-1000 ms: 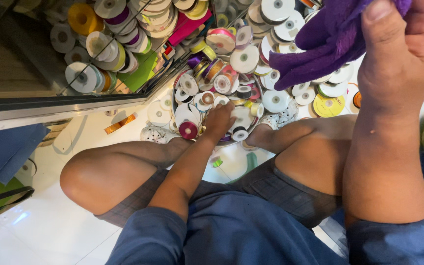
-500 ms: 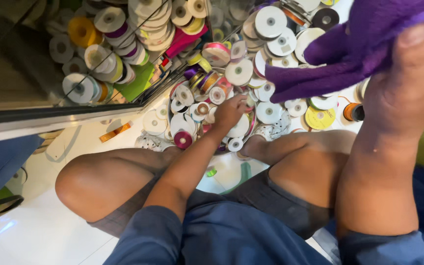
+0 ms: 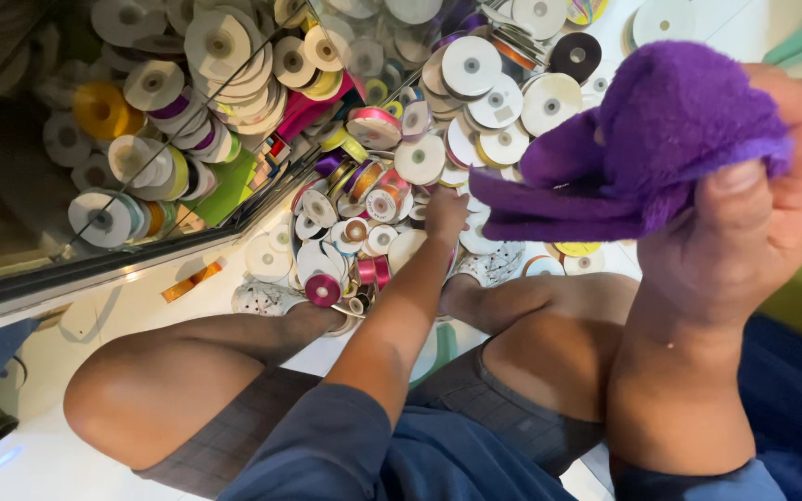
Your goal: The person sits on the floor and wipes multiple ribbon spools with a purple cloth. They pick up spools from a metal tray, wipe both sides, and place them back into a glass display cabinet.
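Right hand (image 3: 754, 232) now raised nearer camera, gripping fuzzy purple cloth (image 3: 642, 148) tight. Left hand (image 3: 445, 211) reaching further into heap of ribbon spools (image 3: 475, 70) on white floor (image 3: 39, 455), fingers curled down among spools; whether holding one, cannot tell.

My purple cloth (image 3: 647, 153) covers the ribbon spools (image 3: 475, 102) behind it and hides most of my right hand's (image 3: 754, 232) fingers. What my left hand (image 3: 445, 211) touches I cannot tell. The frame's top edge cuts the pile.
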